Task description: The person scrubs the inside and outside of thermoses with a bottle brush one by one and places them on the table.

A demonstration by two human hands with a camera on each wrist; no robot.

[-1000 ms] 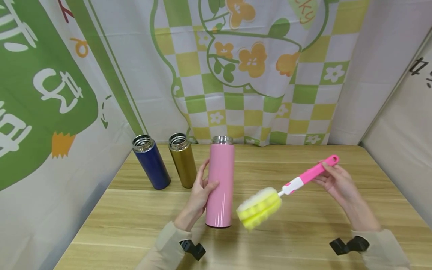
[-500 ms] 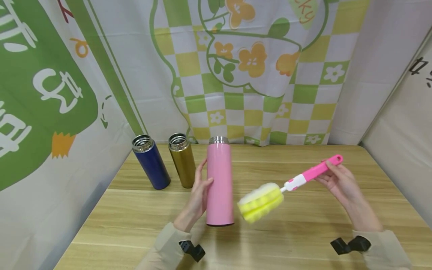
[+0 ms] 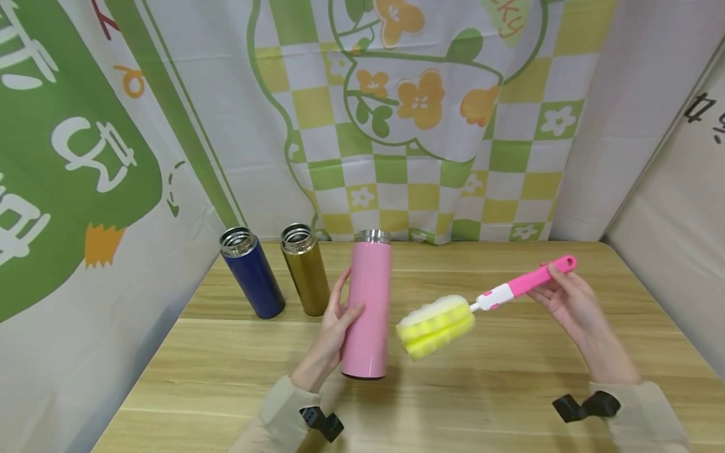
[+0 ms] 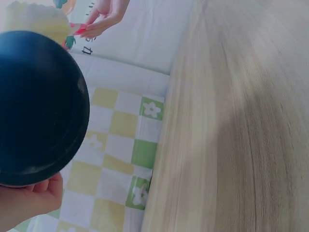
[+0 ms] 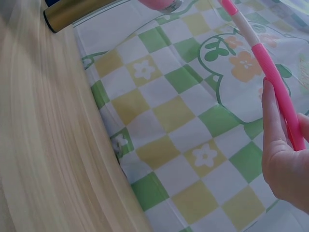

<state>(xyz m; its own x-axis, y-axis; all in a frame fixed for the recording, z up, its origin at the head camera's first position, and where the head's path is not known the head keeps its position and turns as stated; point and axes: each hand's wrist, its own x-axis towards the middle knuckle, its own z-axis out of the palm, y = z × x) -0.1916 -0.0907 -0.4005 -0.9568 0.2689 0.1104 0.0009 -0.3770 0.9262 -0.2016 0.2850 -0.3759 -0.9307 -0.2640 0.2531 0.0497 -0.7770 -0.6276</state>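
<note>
My left hand (image 3: pixel 334 327) grips a tall pink thermos bottle (image 3: pixel 368 308) around its left side, the steel mouth uncapped and pointing up and away. In the left wrist view the bottle's dark round base (image 4: pixel 41 108) faces the camera, lifted off the wooden table. My right hand (image 3: pixel 572 308) pinches the pink handle (image 5: pixel 275 92) of a bottle brush near its hanging hole. The brush's yellow and white sponge head (image 3: pixel 436 326) points left and down, just right of the bottle and apart from it.
A blue thermos bottle (image 3: pixel 253 277) and a gold one (image 3: pixel 306 274) stand uncapped on the wooden table (image 3: pixel 487 402), left of the pink one. A checked, flower-printed curtain (image 3: pixel 391 176) hangs behind the table's far edge.
The brush has swung upward a little, its sponge head rising while the handle flattens. The pink bottle has shifted and tilted slightly in my left hand. The head view has turned very slightly.
</note>
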